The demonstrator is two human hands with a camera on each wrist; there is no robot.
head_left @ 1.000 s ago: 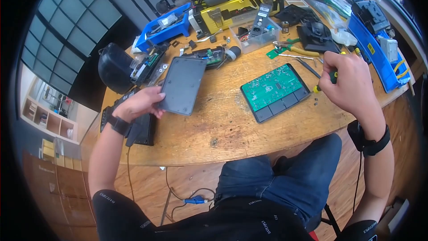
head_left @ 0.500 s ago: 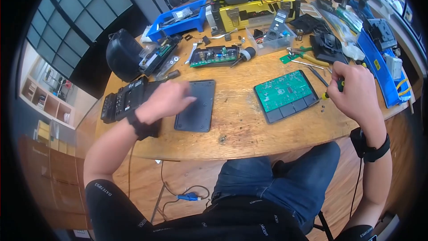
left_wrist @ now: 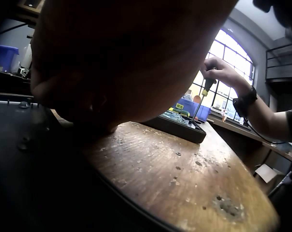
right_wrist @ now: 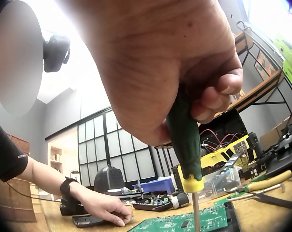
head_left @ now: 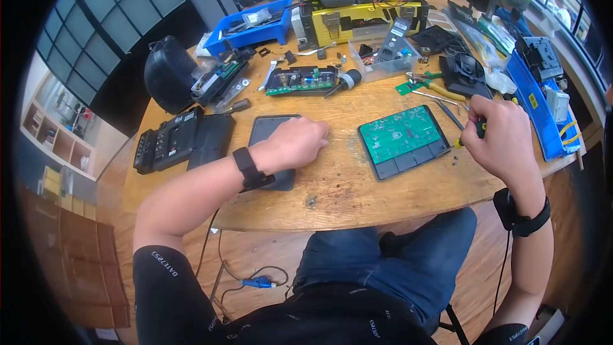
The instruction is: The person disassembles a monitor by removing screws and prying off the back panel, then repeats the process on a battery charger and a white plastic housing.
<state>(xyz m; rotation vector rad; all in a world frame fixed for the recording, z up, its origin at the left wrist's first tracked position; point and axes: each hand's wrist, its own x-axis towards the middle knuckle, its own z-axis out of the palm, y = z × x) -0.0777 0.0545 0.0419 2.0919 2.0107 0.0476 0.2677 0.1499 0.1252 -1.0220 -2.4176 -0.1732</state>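
Note:
My right hand (head_left: 504,131) grips the green handle of a screwdriver (right_wrist: 186,140) with a yellow collar. In the left wrist view its shaft points down at the right end of a black casing (left_wrist: 177,129). A green circuit board (head_left: 402,133) lies in that casing, components facing up. My left hand (head_left: 295,144) is over the right part of a flat dark cover panel (head_left: 265,129) on the table. In the right wrist view its fingers (right_wrist: 118,218) hang loosely bent at the tabletop, with nothing visible in them. The left wrist view shows that hand mostly in shadow.
A black device (head_left: 179,140) lies left of the panel. Behind are an opened circuit module (head_left: 301,80), a clear box (head_left: 383,67) and a yellow case (head_left: 357,25). Pliers (head_left: 440,83) and a blue bin (head_left: 536,102) stand to the right; another blue bin (head_left: 249,29) is back left.
A second ago my left hand held the cover panel up; it was then laid flat and let go. The left hand has since moved right. My right hand keeps the screwdriver at the casing.

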